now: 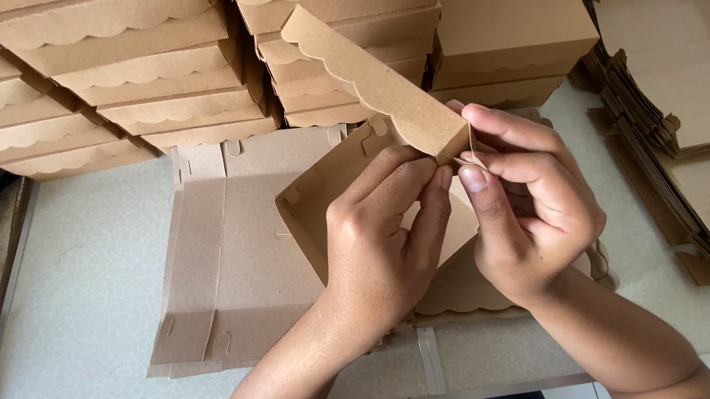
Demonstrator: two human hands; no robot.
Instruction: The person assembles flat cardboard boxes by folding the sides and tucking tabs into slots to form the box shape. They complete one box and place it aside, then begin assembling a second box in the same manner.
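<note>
Fingers [412, 185] of the left hand [380, 255] and of the right hand [527, 205] are pinched shut on one corner of a half-folded brown cardboard box [359, 82], held up above the pale worktop [69, 298]. Flat cardboard blanks [217, 252] lie beneath it. Finished boxes [123, 74] are stacked behind, and more flat blanks [697, 121] are piled at the right.
</note>
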